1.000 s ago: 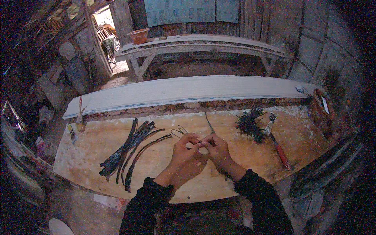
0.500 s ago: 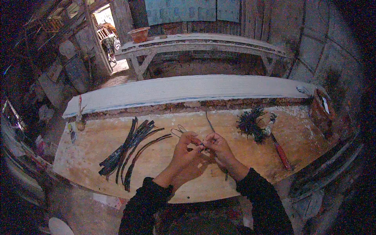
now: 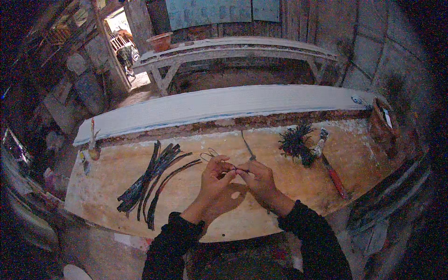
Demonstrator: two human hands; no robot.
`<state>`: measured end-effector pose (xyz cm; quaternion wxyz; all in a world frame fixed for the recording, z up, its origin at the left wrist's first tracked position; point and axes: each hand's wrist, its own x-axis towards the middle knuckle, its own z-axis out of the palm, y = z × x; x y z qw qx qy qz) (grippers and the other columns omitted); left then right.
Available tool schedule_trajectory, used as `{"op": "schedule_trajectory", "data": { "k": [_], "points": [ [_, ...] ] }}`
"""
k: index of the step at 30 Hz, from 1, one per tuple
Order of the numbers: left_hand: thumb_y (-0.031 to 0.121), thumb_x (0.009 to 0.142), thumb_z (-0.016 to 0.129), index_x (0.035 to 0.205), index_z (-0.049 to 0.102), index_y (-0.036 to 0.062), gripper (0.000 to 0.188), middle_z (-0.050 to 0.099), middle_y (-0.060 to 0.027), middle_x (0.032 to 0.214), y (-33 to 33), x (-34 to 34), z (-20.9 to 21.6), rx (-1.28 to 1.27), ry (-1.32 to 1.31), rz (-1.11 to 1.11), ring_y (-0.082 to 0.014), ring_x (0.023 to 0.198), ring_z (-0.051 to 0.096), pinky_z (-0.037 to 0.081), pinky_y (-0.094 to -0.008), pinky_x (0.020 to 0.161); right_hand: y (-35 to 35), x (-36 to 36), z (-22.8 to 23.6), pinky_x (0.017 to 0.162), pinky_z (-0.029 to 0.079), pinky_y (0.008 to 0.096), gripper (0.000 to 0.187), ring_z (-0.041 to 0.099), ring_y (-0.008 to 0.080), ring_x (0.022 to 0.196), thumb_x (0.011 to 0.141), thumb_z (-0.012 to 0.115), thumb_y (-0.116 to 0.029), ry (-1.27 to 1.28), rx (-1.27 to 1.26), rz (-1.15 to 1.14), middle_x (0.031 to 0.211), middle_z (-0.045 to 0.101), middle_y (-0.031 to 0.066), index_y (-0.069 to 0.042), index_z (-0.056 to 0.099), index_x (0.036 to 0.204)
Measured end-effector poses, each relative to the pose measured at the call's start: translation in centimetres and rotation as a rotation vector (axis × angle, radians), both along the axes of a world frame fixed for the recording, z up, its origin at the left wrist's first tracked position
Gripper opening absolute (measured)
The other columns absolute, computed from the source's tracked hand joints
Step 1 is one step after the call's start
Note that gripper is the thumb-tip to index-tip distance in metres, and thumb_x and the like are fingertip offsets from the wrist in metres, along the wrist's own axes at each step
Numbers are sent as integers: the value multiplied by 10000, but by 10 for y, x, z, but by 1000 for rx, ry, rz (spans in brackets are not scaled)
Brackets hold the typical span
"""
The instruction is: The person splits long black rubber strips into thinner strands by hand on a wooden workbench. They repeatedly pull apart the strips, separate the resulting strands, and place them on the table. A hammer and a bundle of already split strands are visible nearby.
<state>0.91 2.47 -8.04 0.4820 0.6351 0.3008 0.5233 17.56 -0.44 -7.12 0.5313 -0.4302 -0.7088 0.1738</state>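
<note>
Over the middle of the wooden board, my left hand (image 3: 216,182) and my right hand (image 3: 260,183) meet, thumbs and fingertips pinched together on something small and dark. A thin wire loop (image 3: 208,153) sticks out beyond my left fingers, which grip it. Beyond my right knuckles shows a narrow dark strip (image 3: 248,145); whether that hand holds it or only covers it, I cannot tell. To the left lies a pile of dark, flat strips (image 3: 151,175), a few curved ones apart. A tufted bunch of short dark strips (image 3: 297,145) rests to the right.
Beside the tufted bunch lies a red-handled tool (image 3: 333,177) with a whitish head. A long white slab (image 3: 224,103) runs behind the board (image 3: 186,217). Small upright items (image 3: 94,148) stand at the left edge, a brown container (image 3: 383,123) at the right. Farther back, a bench (image 3: 233,52) carries an orange-brown pot (image 3: 160,42).
The whole view has shifted slightly. My hands remain together, with the fingertips drawn closer and the right fingers turned a little.
</note>
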Motion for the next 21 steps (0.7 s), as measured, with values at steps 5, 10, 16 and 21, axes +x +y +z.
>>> {"op": "schedule_trajectory", "data": {
  "k": [5, 10, 16, 21],
  "points": [
    [-27, 827, 658, 1223, 495, 86, 443, 646, -92, 991, 8, -3, -22, 133, 105, 28, -184, 934, 650, 555, -313, 803, -3, 3, 13, 718, 514, 357, 104, 650, 277, 813, 819, 654, -29, -103, 5, 43, 872, 654, 144, 1, 661, 918],
    [-17, 827, 660, 1158, 536, 43, 359, 638, -88, 999, 8, -5, -34, 378, 236, 117, -196, 951, 652, 574, -322, 791, -7, 2, 18, 712, 504, 376, 112, 633, 312, 801, 836, 620, -47, -205, 27, 54, 847, 627, 154, 1, 635, 936],
    [-3, 837, 656, 1053, 553, 35, 242, 623, -64, 957, 1, 4, -18, 184, 155, 167, -168, 892, 646, 558, -298, 741, -7, 1, 18, 704, 496, 371, 108, 616, 283, 811, 850, 606, -65, -147, -62, 62, 885, 602, 133, 0, 610, 937],
    [-13, 850, 637, 979, 578, 36, 150, 634, -50, 904, 12, 9, -31, -136, -144, 33, -141, 802, 625, 523, -280, 697, 5, 0, -6, 696, 505, 315, 80, 589, 186, 853, 910, 579, -110, 167, -321, 159, 929, 598, 63, -41, 576, 949]
  ]
}}
